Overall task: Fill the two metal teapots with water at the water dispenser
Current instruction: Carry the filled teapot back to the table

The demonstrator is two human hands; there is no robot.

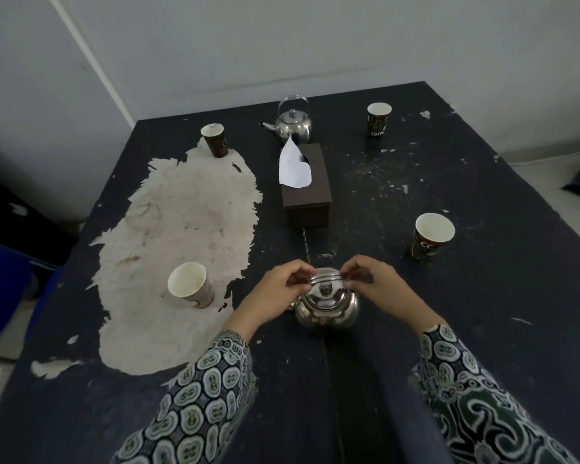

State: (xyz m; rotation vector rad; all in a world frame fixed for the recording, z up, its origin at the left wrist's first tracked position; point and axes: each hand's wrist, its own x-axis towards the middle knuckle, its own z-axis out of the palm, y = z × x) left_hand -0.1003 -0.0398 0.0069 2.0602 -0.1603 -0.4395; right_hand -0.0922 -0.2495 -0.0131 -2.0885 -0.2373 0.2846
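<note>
A shiny metal teapot (327,308) with its lid on stands on the black table (416,346) right in front of me. My left hand (275,294) pinches the left end of its wire handle, and my right hand (377,284) pinches the right end. The handle lies across the top of the lid. A second metal teapot (291,123) stands at the far side of the table, handle upright, spout pointing left. No water dispenser is in view.
A dark brown tissue box (307,192) with a white tissue sticking out sits mid-table. Several paper coffee cups (432,237) stand around it, one (190,284) near my left hand on a large worn pale patch (181,222). White walls lie behind; a blue object (4,283) stands at the left.
</note>
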